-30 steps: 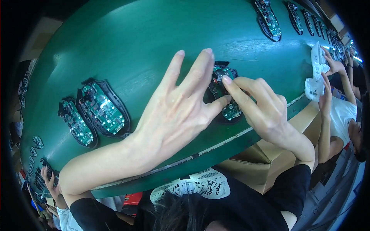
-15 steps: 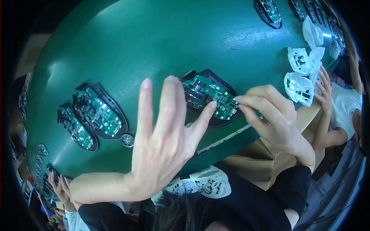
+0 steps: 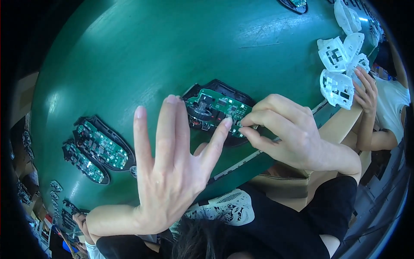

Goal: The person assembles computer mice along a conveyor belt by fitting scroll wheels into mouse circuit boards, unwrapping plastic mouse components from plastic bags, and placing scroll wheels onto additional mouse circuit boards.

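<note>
An open computer mouse (image 3: 215, 98), a black shell with a green circuit board and a scroll wheel, lies tilted over the green table. My left hand (image 3: 172, 172) grips it: the thumb presses on the board, a bent finger shows under the near side, and the other fingers stretch past its left end. At the board's right end, my right hand (image 3: 284, 134) has thumb and forefinger pinched together; anything between them is too small to make out. Two more open mice (image 3: 103, 144) (image 3: 84, 162) lie side by side to the left.
White plastic shells (image 3: 338, 88) are heaped at the right, with another person's hand (image 3: 365, 90) touching them. A cardboard box (image 3: 280, 185) stands below the table's near edge (image 3: 237, 166). Another open mouse (image 3: 295, 5) lies at the far side. More boards (image 3: 56, 194) sit at far left.
The view has shifted, with the two left mice lower in it. Both hands and the held mouse appear further left; my right fingertips remain at the board's right end.
</note>
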The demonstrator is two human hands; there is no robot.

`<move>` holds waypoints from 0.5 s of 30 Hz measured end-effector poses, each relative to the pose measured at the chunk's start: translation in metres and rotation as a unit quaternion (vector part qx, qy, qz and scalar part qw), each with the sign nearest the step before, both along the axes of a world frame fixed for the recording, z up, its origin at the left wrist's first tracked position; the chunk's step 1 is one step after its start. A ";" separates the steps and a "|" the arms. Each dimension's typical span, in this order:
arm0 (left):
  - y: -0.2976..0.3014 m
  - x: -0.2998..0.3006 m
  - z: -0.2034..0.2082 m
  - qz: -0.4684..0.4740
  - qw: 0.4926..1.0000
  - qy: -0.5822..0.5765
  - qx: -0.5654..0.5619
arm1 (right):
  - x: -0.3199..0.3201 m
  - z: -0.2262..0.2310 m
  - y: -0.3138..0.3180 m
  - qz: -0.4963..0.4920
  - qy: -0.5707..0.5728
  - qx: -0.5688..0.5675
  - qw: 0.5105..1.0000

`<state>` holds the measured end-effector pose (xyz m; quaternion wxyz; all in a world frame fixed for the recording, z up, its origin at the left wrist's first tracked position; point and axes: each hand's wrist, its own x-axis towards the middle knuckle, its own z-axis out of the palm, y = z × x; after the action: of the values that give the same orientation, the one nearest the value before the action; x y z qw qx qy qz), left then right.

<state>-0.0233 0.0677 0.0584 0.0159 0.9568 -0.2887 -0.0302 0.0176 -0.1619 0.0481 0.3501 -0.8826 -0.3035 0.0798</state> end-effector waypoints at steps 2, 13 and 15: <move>-0.002 0.000 -0.001 -0.001 1.000 -0.008 -0.003 | -0.001 0.000 0.001 -0.010 0.002 0.001 1.000; 0.000 0.002 -0.002 -0.009 1.000 -0.007 0.005 | 0.001 0.006 0.009 0.005 -0.021 -0.044 0.999; -0.001 0.002 -0.004 -0.011 1.000 -0.010 0.003 | 0.001 0.005 0.008 0.007 -0.020 -0.045 0.999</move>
<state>-0.0215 0.0669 0.0545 0.0100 0.9538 -0.2996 -0.0212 0.0184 -0.1538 0.0531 0.3033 -0.8966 -0.3131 0.0780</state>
